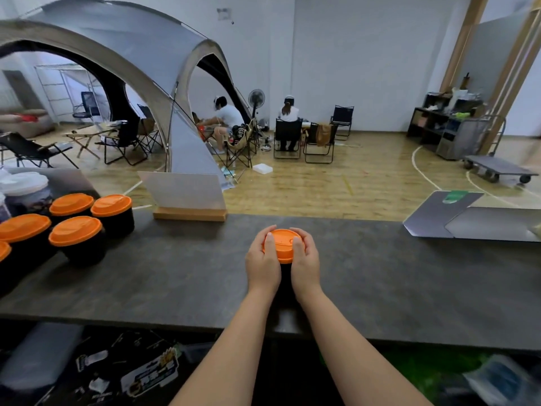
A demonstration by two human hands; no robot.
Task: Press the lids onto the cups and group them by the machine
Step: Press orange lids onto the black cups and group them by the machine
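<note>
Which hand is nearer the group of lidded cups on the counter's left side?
Left. The left hand grips the near-left side of the orange lid, on the side facing the lidded cups. The right hand grips the lid's right side, farther from them.

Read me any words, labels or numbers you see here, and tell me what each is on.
None can be read.
Black packaging under the counter: white label with printing, too blurred to read.
Orange lid under both hands: faint embossed marks, illegible.
Acrylic sign on a wooden base: shows no text from this side.
Paper on the far wall: too small.
</note>
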